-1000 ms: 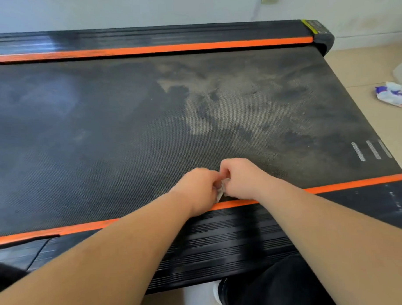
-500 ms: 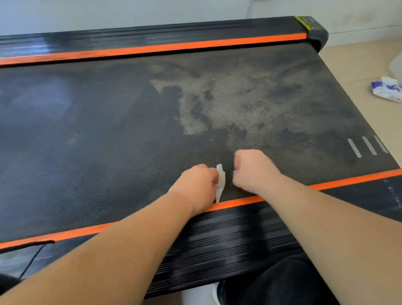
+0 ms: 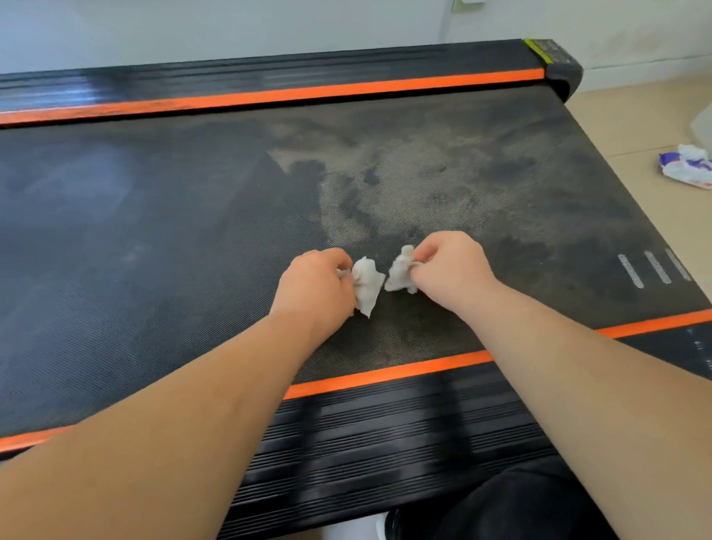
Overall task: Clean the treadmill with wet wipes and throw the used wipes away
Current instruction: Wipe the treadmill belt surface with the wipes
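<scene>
Our left hand [image 3: 312, 289] is over the near part of the treadmill belt [image 3: 143, 245]. Its fingers are curled round a crumpled white wet wipe [image 3: 367, 285], and the wipe's free corner hangs down toward the belt. Just right of it, a second white bunch [image 3: 401, 274] is pinched in the curled fingers of our right hand [image 3: 451, 268]. The two bunches meet or nearly meet at their tips, and we cannot tell whether they are one sheet or two.

Both our forearms reach in from the near edge, across the ribbed black side rail [image 3: 392, 438] and its orange stripe [image 3: 390, 375]. Left of our hands the belt looks dark and evenly black. Beyond them and to the right lies a pale dusty patch [image 3: 404, 187]. Farther right, three short white dashed marks [image 3: 655, 267] sit on the belt near its end. On the beige floor [image 3: 643, 118] past that end we see a crumpled white-and-blue packet [image 3: 690, 169], well apart from the treadmill.
</scene>
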A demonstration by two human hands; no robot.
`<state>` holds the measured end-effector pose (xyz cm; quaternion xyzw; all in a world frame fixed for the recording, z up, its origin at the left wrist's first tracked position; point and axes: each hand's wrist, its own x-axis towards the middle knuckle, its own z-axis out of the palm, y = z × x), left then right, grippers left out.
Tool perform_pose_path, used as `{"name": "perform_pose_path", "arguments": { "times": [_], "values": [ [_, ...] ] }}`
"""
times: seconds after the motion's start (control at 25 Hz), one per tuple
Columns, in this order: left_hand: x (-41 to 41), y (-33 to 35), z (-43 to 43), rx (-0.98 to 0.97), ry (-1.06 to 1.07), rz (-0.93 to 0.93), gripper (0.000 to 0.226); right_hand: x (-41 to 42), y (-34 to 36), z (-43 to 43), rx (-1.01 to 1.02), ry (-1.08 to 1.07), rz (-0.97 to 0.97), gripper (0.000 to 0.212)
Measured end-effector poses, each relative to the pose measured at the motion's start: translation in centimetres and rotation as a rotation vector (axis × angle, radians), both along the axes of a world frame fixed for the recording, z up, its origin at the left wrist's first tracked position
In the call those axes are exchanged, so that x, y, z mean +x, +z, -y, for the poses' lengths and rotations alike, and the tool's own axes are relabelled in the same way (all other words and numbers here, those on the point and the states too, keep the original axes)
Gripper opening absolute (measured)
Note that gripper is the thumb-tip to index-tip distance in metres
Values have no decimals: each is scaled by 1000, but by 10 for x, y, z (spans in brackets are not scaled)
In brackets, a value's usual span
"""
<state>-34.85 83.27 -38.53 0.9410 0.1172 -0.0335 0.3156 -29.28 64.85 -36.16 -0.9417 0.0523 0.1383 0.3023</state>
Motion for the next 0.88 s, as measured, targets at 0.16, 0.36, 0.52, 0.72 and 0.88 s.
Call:
{"name": "perform_pose_path", "arguments": {
  "times": [0.16,0.36,0.52,0.72,0.88],
  "values": [
    [-6,3,-10,212,56,-77,23,3,10,12,-182,-45,-11,37],
    [-13,-4,-8,318,-376,76,39,-5,-6,-7,-106,301,134,38],
    [-13,-23,0,381,-523,-15,32,0,-20,-16,-210,392,39,27],
    [13,-34,-19,340,-471,-9,24,44,-16,-19,-307,503,-71,14],
    [47,-34,-32,308,-423,41,20,88,-7,-33,-217,549,-229,13]
  ]
}}
